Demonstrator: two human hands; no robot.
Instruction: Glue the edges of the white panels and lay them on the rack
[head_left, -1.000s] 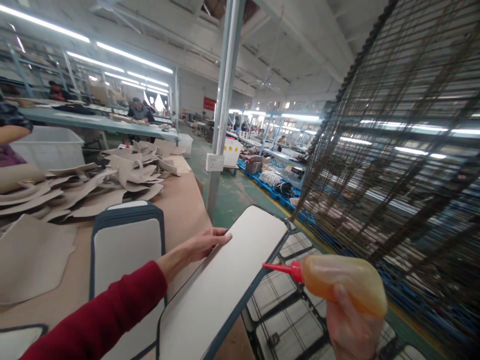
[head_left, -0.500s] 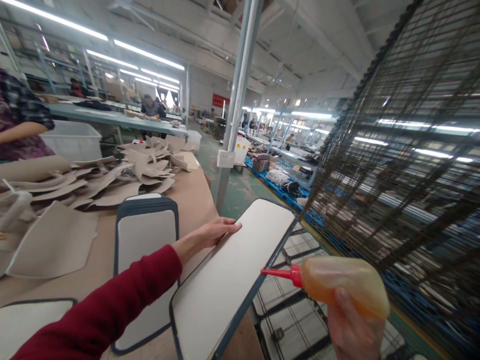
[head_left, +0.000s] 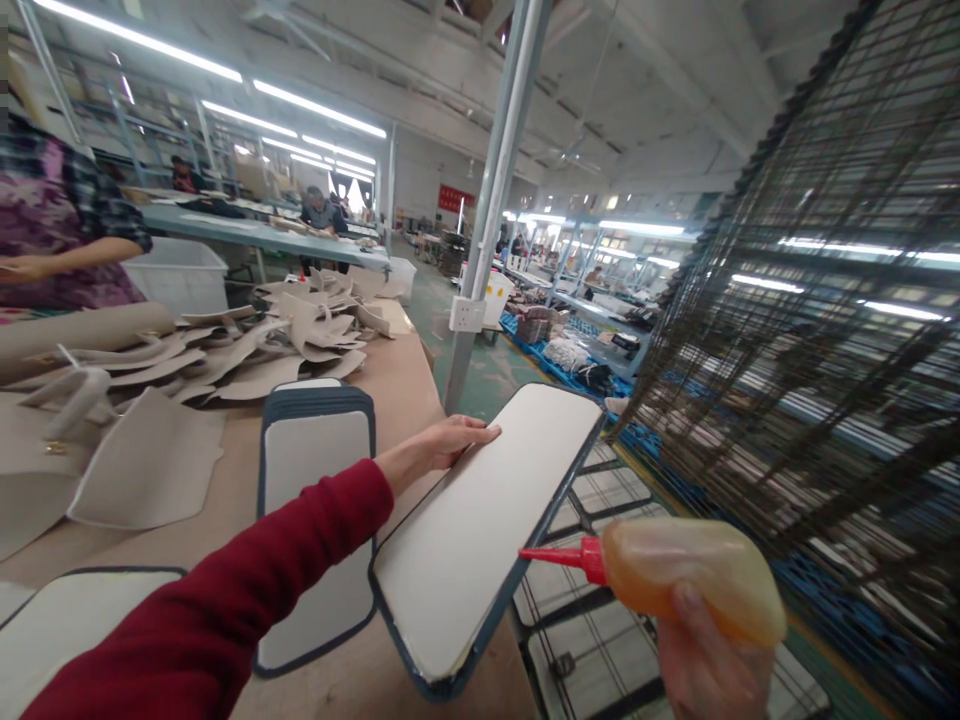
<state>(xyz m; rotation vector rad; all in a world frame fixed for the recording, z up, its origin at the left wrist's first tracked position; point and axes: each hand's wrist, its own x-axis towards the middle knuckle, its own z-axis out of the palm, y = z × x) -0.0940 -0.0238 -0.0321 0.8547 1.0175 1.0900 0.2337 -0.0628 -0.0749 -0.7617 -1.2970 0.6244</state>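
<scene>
My left hand [head_left: 455, 441] grips the upper left edge of a white panel with a dark blue border [head_left: 491, 525], thumb on its face and the other fingers hidden beneath. The panel is tilted over the table's right edge. In my right hand [head_left: 709, 650] is a squeeze bottle of amber liquid [head_left: 690, 575], lying nearly on its side. Its red nozzle points left, with the tip at the panel's right border. A stack of similar panels [head_left: 319, 500] lies on the table left of the held one, partly behind my sleeve.
Beige cut pieces [head_left: 300, 340] are heaped across the brown table [head_left: 405, 390]. Another bordered panel [head_left: 82, 610] lies at the lower left. To the right stand wire racks [head_left: 810, 300], with panels on the lower one. A metal post [head_left: 491, 190] rises ahead. A co-worker [head_left: 67, 220] is at the far left.
The view has shifted so the table appears farther right. The nozzle tip sits lower along the panel's right border, and more of the panel's bottom end shows. Both hands keep their holds.
</scene>
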